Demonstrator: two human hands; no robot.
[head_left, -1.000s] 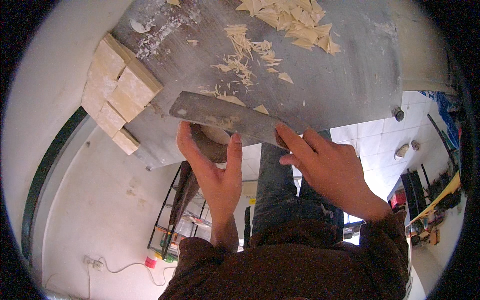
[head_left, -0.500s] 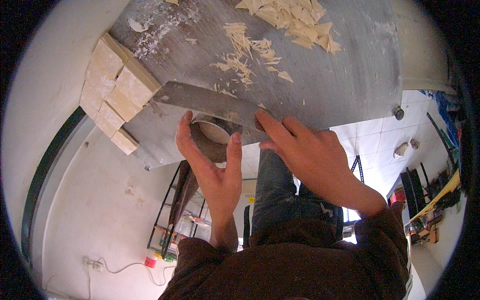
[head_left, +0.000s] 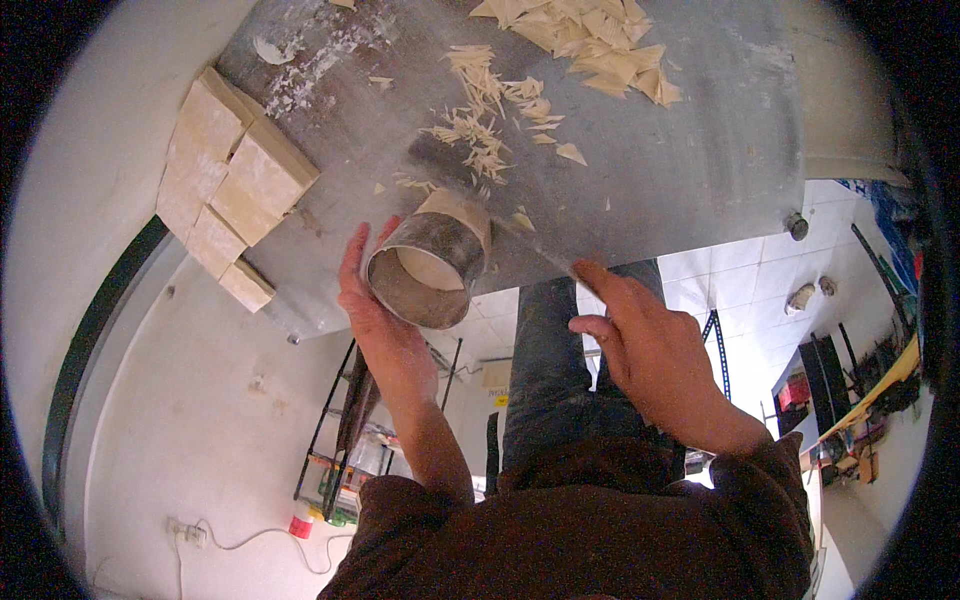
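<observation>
My left hand (head_left: 383, 342) is at the left side of a tilted metal cylinder (head_left: 430, 305), holding it, with its thumb hidden behind it. The cylinder has a pale interior. My right hand (head_left: 648, 355) grips a wide cleaver (head_left: 535, 240), blurred and angled toward the steel worktop (head_left: 700, 150). Beyond the cylinder lie thin dough shreds (head_left: 475, 130) and a pile of larger cut dough pieces (head_left: 610, 50). At the worktop's left edge are floury stacks of rectangular dough sheets (head_left: 255, 175).
A pale wall (head_left: 180, 400) with a socket (head_left: 187, 530) and cable is at left. Beyond the worktop's near edge are my legs (head_left: 545, 380), a black rack (head_left: 315, 465) and a tiled floor (head_left: 760, 260). Shelved clutter (head_left: 860, 420) stands at right.
The cylinder has risen and turned, with my left fingers moving behind its left side. The cleaver has swung from lying across above the cylinder to a steep, blurred angle on its right.
</observation>
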